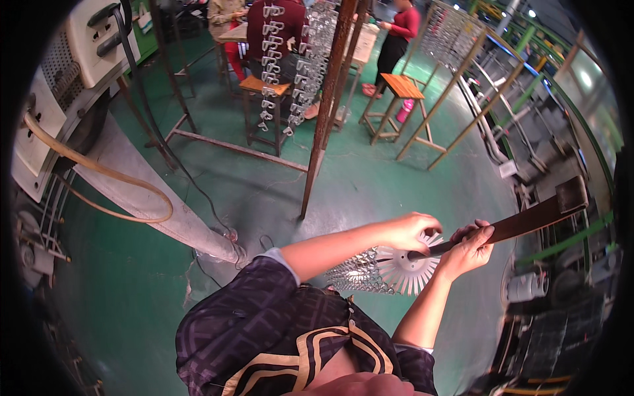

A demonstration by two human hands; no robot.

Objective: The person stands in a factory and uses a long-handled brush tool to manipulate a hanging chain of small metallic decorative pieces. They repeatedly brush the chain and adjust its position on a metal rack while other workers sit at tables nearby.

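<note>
I see my right hand (470,245) gripping the bar (522,221), left hand (413,231) pinching the spoked disc (404,267), a rusty post (327,112) beyond.

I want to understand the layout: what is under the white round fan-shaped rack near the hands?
Under the white round fan-shaped rack hang rows of small shiny metal pieces, above the green floor. The dark flat bar and right hand cover its right side.

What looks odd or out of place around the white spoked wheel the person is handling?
Nothing looks broken or spilled. The white spoked wheel sits evenly between the left hand and the right hand. Only a tan hose and dark cable trail loosely over the green floor.
</note>
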